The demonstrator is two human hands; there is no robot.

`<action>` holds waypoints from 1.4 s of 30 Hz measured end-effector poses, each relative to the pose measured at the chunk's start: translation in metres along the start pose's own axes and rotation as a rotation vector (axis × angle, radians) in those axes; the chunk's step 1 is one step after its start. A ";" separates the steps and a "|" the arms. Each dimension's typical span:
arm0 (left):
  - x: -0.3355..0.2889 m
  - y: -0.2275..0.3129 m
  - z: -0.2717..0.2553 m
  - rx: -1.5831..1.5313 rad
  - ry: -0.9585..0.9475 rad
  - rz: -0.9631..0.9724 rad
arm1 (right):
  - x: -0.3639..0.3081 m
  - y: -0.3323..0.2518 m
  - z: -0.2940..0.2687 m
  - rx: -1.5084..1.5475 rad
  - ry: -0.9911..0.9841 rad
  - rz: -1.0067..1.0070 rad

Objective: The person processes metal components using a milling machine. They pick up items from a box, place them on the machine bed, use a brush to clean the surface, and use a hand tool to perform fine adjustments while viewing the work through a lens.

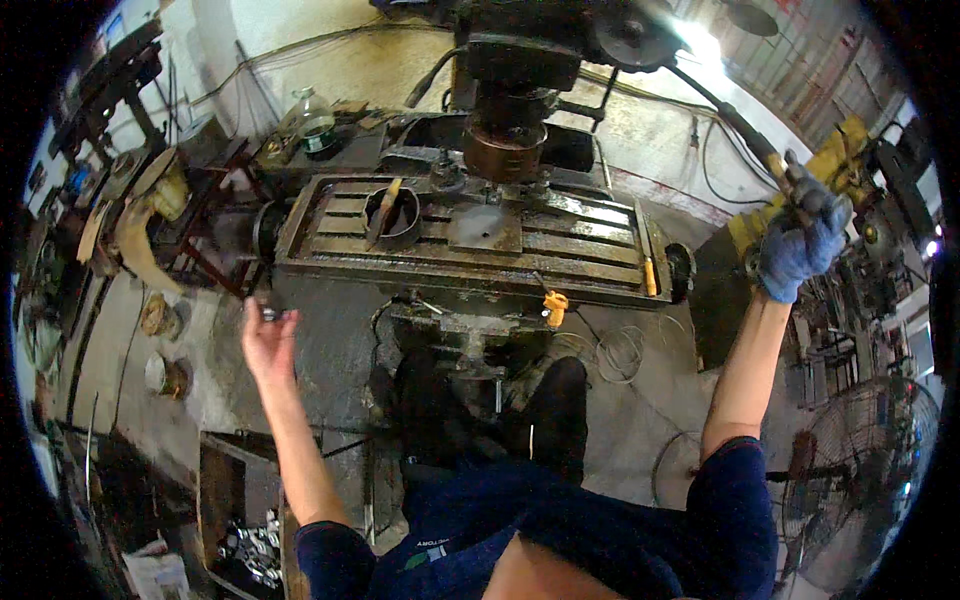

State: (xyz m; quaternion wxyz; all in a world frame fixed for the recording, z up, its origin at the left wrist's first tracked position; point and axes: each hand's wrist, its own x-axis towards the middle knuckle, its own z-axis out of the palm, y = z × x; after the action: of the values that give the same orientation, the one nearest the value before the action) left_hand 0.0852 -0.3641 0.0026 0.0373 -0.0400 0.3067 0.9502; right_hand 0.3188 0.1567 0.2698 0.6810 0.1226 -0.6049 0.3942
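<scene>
My left hand (268,348), bare, is closed at the fingertips around a small shiny metal part (268,313), left of the machine table; its exact shape is too small to tell. Off to the right, my right hand (803,240) wears a blue-grey glove and is wrapped round the end of a long lever (735,122) that runs up to the machine head (520,55). Under the head, the spindle end (503,150) stands above a flat plate (487,230) on the slotted machine table (370,262).
A round pot (405,232) with a brush sits on the table's left half. A yellow-handled tool (650,277) lies at its right end, and an orange air gun (555,308) hangs in front. Metal parts (255,552) fill a bin at lower left; a fan (850,480) stands lower right.
</scene>
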 end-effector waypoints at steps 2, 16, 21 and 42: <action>0.007 -0.033 0.015 0.050 -0.056 -0.062 | 0.011 -0.003 0.010 0.004 -0.048 -0.053; 0.000 -0.068 -0.025 -0.061 0.087 -0.108 | -0.051 0.012 -0.029 -0.352 -0.036 0.092; -0.004 -0.067 -0.069 -0.031 0.120 -0.116 | -0.289 0.077 -0.062 -0.385 -0.566 1.406; -0.018 -0.052 -0.125 0.276 0.347 -0.310 | -0.216 0.048 0.027 -0.976 -1.037 0.795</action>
State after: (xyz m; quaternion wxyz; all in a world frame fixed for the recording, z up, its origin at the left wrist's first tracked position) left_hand 0.1150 -0.3959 -0.1271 0.1345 -0.2433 0.4253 0.8613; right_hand 0.2756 0.0873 0.0621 0.1002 -0.2451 -0.9451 0.1916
